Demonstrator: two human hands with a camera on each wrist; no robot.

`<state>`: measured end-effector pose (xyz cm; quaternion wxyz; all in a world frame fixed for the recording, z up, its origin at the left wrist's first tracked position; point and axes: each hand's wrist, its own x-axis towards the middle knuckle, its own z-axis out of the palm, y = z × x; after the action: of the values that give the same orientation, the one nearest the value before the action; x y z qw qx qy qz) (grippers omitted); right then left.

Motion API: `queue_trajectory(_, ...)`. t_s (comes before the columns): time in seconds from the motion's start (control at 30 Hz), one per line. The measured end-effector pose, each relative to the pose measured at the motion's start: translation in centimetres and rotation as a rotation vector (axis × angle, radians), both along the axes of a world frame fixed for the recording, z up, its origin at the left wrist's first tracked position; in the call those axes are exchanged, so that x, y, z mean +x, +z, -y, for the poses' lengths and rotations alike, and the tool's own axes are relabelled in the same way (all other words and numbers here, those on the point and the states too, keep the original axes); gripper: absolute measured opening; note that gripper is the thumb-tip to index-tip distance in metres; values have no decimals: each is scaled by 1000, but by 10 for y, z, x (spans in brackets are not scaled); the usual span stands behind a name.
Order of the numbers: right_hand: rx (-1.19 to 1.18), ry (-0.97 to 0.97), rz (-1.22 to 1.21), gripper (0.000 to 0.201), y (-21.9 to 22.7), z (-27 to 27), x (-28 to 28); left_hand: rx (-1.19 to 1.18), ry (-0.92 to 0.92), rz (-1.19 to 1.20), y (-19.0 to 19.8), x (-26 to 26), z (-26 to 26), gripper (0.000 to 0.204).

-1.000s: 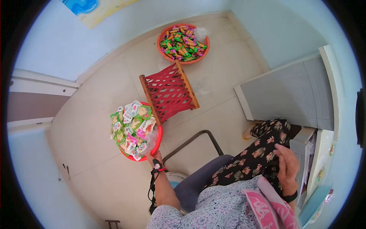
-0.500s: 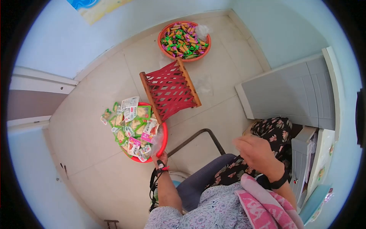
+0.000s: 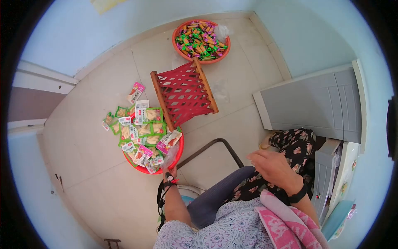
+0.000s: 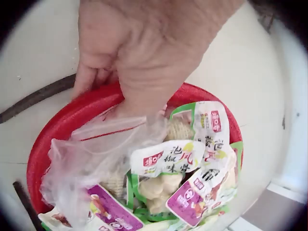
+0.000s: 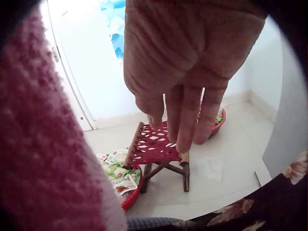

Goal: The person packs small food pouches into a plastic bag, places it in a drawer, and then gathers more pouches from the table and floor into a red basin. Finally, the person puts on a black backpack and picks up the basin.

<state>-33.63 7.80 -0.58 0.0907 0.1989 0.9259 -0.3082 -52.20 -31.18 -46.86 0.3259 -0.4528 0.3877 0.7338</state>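
- Left hand (image 3: pixel 170 171): my fingers grip the rim of the red basin (image 3: pixel 180 154), thumb inside.
- Right hand (image 3: pixel 274 169): fingers loosely extended, holding nothing, well apart.
- Basin: ahead-left of my left hand, the nearer; round, without evident long axis.
- Counts: one basin; overlapping packets (image 3: pixel 144 130), uncountable; one stool (image 3: pixel 184 110), adjacent; one basket (image 3: pixel 209 62), beyond.

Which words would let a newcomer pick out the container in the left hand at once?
Find the wooden stool with crossed red straps. At its left side in the head view is a round red container, heaped with flat green, white and pink packets. The left hand grips its rim, whereas the orange-red basket beyond the stool holds small wrapped pieces.
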Motion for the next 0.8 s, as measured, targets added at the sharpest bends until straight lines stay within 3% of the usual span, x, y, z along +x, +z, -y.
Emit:
queue_trajectory(0.07, 1, 7, 20, 29, -2, -2, 0, 48, -287, -127, 4, 8, -8, 46)
queue_trajectory(0.17, 2, 5, 49, 28, -1, -2, 1, -117, -146, 512, 72, -5, -54, 54)
queue_trajectory(0.2, 3, -2, 52, 27, 0, -3, 2, -170, -411, 481, 80, -7, -58, 59)
queue_trajectory(0.3, 19, -31, 59, 25, 1, -6, 7, -241, -1428, 95, 109, -32, -59, 52)
queue_trajectory(0.33, 23, -43, 64, 25, 1, -6, 10, -495, -1813, -469, 105, -45, -66, 42)
queue_trajectory(0.37, 8, -62, 60, 24, 0, -5, 14, -744, -2035, -747, 102, -52, -72, 42)
queue_trajectory(0.43, -19, -97, 49, 24, -5, -5, 23, -942, -1682, -1060, 145, -78, -117, 41)
queue_trajectory(0.47, -24, -91, 50, 24, -7, -5, 25, -841, -1153, -1030, 151, -89, -130, 39)
queue_trajectory(0.53, -28, -78, 54, 24, -7, -7, 29, -856, -921, -1250, 148, -107, -172, 37)
queue_trajectory(0.63, -19, -104, 12, 24, -3, -10, 33, -926, -1130, -1098, 117, -131, -221, 35)
queue_trajectory(0.73, -36, -153, 15, 25, -2, -11, 42, -939, -1249, -1114, 114, -113, -250, 37)
queue_trajectory(0.8, -54, -160, 20, 26, -8, -11, 50, -675, -1110, -1090, 73, -90, -276, 31)
